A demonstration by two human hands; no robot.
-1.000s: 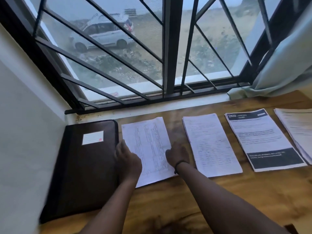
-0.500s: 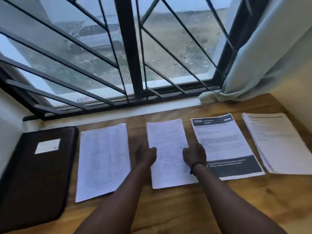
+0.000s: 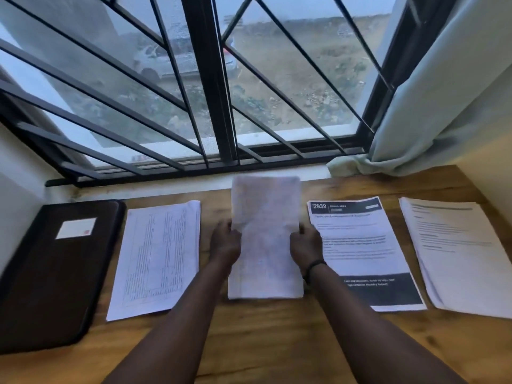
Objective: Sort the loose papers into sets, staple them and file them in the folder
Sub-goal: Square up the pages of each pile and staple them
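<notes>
Sorting appears complete: left hand [image 3: 225, 242] and right hand [image 3: 306, 243] grip the second paper set [image 3: 266, 239] by its sides, raised above the counter [image 3: 277, 342]; squaring and stapling judged next.

Two bare forearms reach in from the bottom edge of the frame, with no sleeves showing along the whole visible length of either arm. The right hand [image 3: 306, 242] has a thin black band [image 3: 314, 266] circling its wrist, narrow and plain, with no visible clasp or marking. The left hand [image 3: 224, 243] wears nothing at the wrist, and no rings can be made out on either hand in this slightly blurred view.
</notes>
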